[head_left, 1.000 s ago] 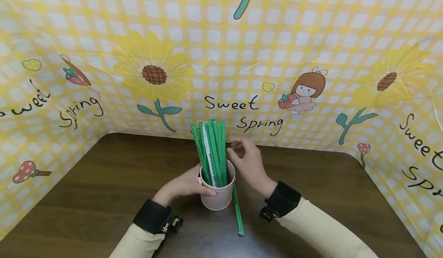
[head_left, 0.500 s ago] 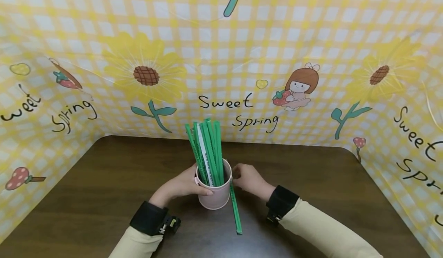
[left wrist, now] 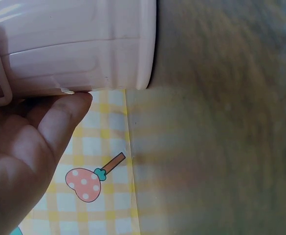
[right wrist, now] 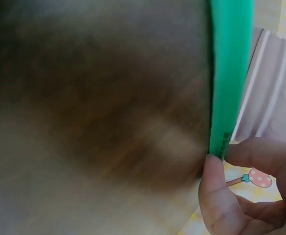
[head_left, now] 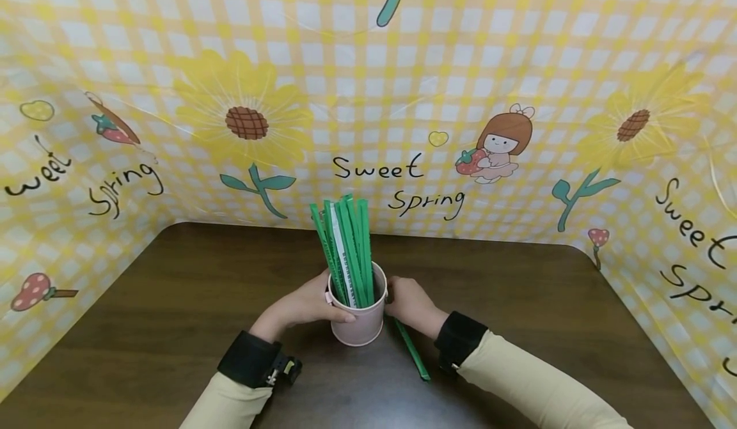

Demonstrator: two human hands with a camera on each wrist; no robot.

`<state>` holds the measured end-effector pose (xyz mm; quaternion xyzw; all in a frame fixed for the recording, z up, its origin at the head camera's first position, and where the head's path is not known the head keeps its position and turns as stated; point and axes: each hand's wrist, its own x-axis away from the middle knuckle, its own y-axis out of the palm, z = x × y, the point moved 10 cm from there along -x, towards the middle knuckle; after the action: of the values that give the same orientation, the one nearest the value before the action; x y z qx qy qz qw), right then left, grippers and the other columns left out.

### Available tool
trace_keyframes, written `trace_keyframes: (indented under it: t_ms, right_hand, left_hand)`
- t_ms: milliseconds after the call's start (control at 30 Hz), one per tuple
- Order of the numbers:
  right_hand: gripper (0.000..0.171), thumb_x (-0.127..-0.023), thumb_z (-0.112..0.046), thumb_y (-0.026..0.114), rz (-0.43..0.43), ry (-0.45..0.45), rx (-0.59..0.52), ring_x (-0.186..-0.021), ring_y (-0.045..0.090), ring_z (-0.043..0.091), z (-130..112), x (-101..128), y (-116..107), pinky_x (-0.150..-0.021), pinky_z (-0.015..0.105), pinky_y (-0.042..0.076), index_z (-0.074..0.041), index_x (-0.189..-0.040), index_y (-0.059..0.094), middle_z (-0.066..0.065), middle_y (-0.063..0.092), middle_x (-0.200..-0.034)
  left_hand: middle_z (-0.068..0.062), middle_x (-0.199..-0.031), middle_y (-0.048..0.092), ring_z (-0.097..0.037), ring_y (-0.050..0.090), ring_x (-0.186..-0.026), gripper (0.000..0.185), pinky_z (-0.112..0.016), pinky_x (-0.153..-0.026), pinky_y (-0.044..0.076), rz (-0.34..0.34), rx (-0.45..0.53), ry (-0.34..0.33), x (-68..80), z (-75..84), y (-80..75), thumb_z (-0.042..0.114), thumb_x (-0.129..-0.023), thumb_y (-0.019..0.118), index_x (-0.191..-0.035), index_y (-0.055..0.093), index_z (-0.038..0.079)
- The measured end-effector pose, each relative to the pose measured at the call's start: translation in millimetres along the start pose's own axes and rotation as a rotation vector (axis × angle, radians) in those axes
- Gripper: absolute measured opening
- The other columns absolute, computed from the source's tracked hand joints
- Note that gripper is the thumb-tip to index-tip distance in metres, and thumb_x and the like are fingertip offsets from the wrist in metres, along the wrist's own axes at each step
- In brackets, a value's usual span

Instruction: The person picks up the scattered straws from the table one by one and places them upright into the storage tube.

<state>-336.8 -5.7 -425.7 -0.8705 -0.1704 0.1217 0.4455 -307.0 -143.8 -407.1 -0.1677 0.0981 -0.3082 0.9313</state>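
Note:
A small pale pink bucket stands upright on the brown table, holding a bunch of long green wrapped straws and one with a white side showing. My left hand grips the bucket's left side, thumb across the front; the left wrist view shows fingers against its wall. To the right of the bucket, my right hand pinches a single green wrapped straw. In the right wrist view, thumb and finger hold this straw near one end. Its far end is hidden behind the hand in the head view.
The dark brown table meets a yellow checked cloth with printed flowers and lettering, which hangs behind and at both sides. A thin handle hangs on the bucket's side.
My right hand has come down from beside the straw tops to the table and taken hold of the loose straw, whose near end has swung right. The left hand keeps its grip on the bucket.

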Motion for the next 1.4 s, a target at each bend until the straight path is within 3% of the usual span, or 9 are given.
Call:
trace_keyframes:
  t_ms: [300, 467, 633, 767, 933, 1133, 1233, 1400]
  right_hand:
    - [0.022, -0.075, -0.001, 0.072, 0.010, 0.018, -0.042, -0.064, 0.047, 0.012, 6, 1, -20, -0.060, 0.024, 0.038, 0.004, -0.096, 0.070, 0.002, 0.056, -0.070]
    - [0.039, -0.085, 0.002, 0.064, 0.013, 0.061, -0.217, -0.059, 0.053, 0.011, 16, 6, -39, -0.058, 0.025, 0.047, 0.012, -0.123, 0.063, 0.013, 0.067, -0.084]
    - [0.039, -0.092, 0.002, 0.059, 0.041, 0.042, -0.326, -0.062, 0.053, 0.012, 17, 10, -57, -0.060, 0.028, 0.047, 0.012, -0.130, 0.058, 0.015, 0.064, -0.090]
    - [0.038, -0.091, 0.001, 0.059, 0.120, 0.000, -0.312, -0.072, 0.061, 0.015, 13, 13, -71, -0.062, 0.029, 0.050, 0.011, -0.127, 0.060, 0.014, 0.065, -0.092]
    - [0.038, -0.094, 0.002, 0.060, 0.186, 0.069, -0.285, -0.092, 0.068, 0.028, 16, 14, -80, -0.068, 0.032, 0.055, 0.007, -0.132, 0.061, 0.019, 0.068, -0.102]
    - [0.040, -0.095, 0.002, 0.059, 0.234, 0.093, -0.306, -0.098, 0.069, 0.034, 15, 10, -88, -0.069, 0.031, 0.056, 0.006, -0.135, 0.059, 0.022, 0.068, -0.109]
    - [0.041, -0.096, 0.001, 0.060, 0.263, 0.088, -0.300, -0.099, 0.070, 0.034, 12, 8, -96, -0.069, 0.032, 0.057, 0.005, -0.137, 0.058, 0.022, 0.068, -0.111]
    - [0.042, -0.098, 0.000, 0.059, 0.322, 0.033, -0.280, -0.107, 0.069, 0.038, 0, 7, -115, -0.086, 0.041, 0.059, 0.005, -0.140, 0.056, 0.024, 0.067, -0.114]
  left_hand:
    - [-0.024, -0.146, 0.048, -0.029, 0.051, -0.130, 0.100, -0.032, -0.104, 0.045, -0.003, -0.042, -0.003, -0.1, -2.4, 0.0, 0.029, -0.082, 0.086, -0.154, 0.023, -0.002]
    - [-0.025, -0.146, 0.048, -0.030, 0.050, -0.130, 0.100, -0.034, -0.105, 0.045, 0.000, -0.023, 0.007, 0.0, -2.5, 0.3, 0.029, -0.082, 0.086, -0.153, 0.024, -0.003]
    - [-0.025, -0.146, 0.048, -0.029, 0.051, -0.130, 0.100, -0.027, -0.103, 0.045, 0.004, -0.014, 0.008, 0.6, -3.1, 1.2, 0.028, -0.082, 0.086, -0.153, 0.024, -0.003]
    - [-0.025, -0.146, 0.049, -0.027, 0.051, -0.129, 0.098, -0.028, -0.104, 0.045, 0.009, -0.016, 0.002, 0.9, -4.0, 0.9, 0.026, -0.081, 0.086, -0.153, 0.025, -0.004]
    - [-0.025, -0.146, 0.049, -0.028, 0.051, -0.129, 0.098, -0.036, -0.106, 0.044, 0.002, -0.010, 0.008, -0.6, -2.2, 0.4, 0.025, -0.081, 0.086, -0.153, 0.025, -0.003]
    - [-0.023, -0.146, 0.048, -0.027, 0.051, -0.129, 0.100, -0.026, -0.103, 0.045, -0.012, 0.002, 0.006, -1.0, -1.5, 1.2, 0.027, -0.082, 0.086, -0.154, 0.023, -0.001]
    - [-0.023, -0.146, 0.048, -0.027, 0.052, -0.129, 0.099, -0.028, -0.103, 0.045, -0.011, -0.010, 0.003, -1.6, -2.6, 1.2, 0.027, -0.082, 0.086, -0.154, 0.024, -0.001]
    - [-0.023, -0.146, 0.049, -0.026, 0.051, -0.129, 0.100, -0.035, -0.106, 0.044, -0.008, -0.007, 0.001, -1.0, -2.5, 1.0, 0.027, -0.081, 0.086, -0.154, 0.024, -0.001]
